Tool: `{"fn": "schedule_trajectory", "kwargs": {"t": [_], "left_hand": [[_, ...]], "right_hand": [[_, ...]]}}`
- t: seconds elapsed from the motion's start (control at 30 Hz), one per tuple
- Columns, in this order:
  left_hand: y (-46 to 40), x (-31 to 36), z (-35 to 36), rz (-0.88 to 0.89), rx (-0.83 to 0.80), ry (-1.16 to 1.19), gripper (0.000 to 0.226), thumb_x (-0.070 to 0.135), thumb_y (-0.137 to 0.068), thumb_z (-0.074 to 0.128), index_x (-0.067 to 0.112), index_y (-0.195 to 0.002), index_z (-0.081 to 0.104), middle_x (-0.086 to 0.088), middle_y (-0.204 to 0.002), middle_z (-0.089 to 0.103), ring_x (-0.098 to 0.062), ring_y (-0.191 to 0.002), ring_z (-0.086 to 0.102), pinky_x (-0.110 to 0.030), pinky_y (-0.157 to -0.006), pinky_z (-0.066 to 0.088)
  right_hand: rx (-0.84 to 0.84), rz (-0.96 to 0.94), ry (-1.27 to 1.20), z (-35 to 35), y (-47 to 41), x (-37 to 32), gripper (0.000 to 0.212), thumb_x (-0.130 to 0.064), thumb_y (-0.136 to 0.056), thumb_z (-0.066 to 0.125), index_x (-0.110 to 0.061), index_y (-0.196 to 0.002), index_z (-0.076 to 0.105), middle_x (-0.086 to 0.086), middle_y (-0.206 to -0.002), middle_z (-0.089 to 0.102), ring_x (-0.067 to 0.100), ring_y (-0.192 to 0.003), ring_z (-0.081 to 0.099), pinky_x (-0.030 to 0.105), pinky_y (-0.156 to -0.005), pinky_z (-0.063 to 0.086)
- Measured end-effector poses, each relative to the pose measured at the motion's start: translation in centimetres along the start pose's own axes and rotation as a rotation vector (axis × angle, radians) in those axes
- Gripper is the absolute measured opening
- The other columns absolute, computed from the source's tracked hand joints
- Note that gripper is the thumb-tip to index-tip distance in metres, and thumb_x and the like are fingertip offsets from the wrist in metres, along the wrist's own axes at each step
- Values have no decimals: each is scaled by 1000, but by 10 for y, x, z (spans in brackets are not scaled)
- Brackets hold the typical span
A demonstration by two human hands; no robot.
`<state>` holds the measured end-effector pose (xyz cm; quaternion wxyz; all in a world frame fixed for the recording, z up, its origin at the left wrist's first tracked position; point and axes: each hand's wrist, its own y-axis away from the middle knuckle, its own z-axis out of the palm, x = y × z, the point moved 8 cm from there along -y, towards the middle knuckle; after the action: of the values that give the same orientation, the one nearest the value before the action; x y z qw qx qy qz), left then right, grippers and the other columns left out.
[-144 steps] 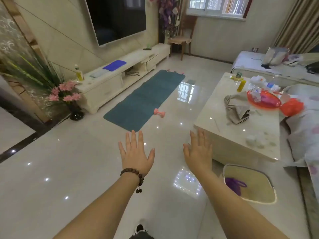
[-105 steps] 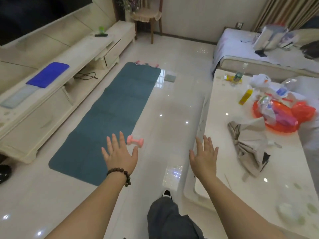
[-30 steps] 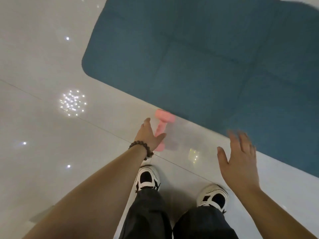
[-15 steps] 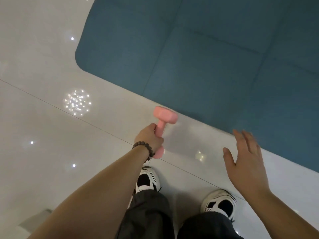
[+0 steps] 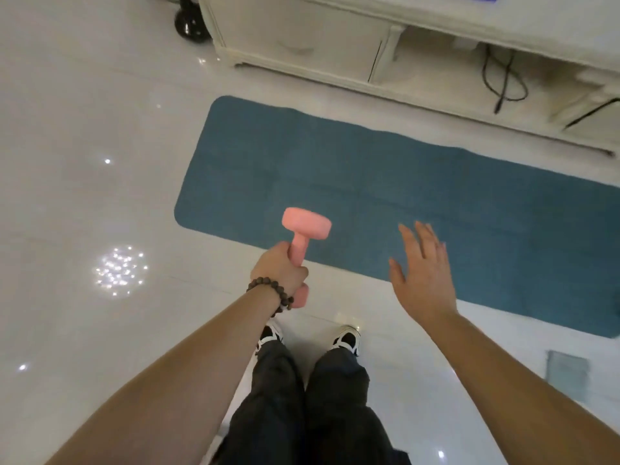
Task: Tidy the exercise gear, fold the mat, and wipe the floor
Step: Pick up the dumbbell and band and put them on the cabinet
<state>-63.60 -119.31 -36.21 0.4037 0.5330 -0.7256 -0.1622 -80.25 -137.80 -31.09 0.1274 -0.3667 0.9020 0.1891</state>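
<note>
My left hand [image 5: 280, 270], with a bead bracelet at the wrist, grips the handle of a small pink dumbbell [image 5: 306, 226] and holds it upright above the floor, at the near edge of the mat. The teal exercise mat [image 5: 419, 203] lies flat and unfolded on the glossy white floor, running from centre to the right edge. My right hand [image 5: 421, 273] hovers open with fingers spread over the mat's near edge, holding nothing.
A white TV cabinet [image 5: 302, 38] with loose black cables [image 5: 503, 82] runs along the top, just beyond the mat. A black vase base [image 5: 189, 20] stands at its left end. A small grey square [image 5: 567, 370] lies on the floor at the right. My shoes [image 5: 345, 338] stand near the mat.
My left hand closed on the dumbbell and lifted it off the floor. The view has risen and pulled back, so the cabinet shows now. My right hand stays open.
</note>
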Motion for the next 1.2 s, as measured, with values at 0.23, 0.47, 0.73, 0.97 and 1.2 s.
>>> {"fn": "schedule_trajectory", "kwargs": {"t": [0.23,0.47,0.73,0.97,1.2], "left_hand": [[126,98,-63,171,35,-85,15,16,-75,61,19,-83,48,2,-82,56,-24,-80,58,-31,-65,42],[177,159,-36,352,-41,-198,15,16,-77,61,16,-90,53,0,-87,60,-23,-82,61,-33,-70,49],[237,236,56,637,-169,-460,11,18,-78,60,20,-87,53,2,-85,62,-24,-82,63,-35,-76,53],[319,282,152,868,-327,-608,11,19,-77,61,20,-82,52,2,-81,60,-23,-78,61,-29,-65,46],[394,311,249,974,-401,-699,10,19,-78,59,20,-82,51,3,-79,58,-22,-75,60,-30,-65,47]], "right_hand": [[228,103,-16,-149,81,6,55,-22,-94,52,-13,-145,33,14,-153,27,30,-144,15,49,-117,15],[392,324,-75,-190,159,35,55,-23,-94,53,-14,-145,34,14,-153,26,29,-145,15,48,-117,15],[542,790,-104,-196,311,107,56,-26,-93,52,-17,-145,33,12,-153,27,30,-143,19,47,-117,18],[666,1126,-132,-195,444,154,57,-27,-94,51,-16,-146,31,12,-154,25,29,-144,16,44,-118,14],[800,1288,-142,-200,541,216,55,-28,-86,48,-10,-138,44,20,-144,40,37,-137,32,54,-110,29]]}}
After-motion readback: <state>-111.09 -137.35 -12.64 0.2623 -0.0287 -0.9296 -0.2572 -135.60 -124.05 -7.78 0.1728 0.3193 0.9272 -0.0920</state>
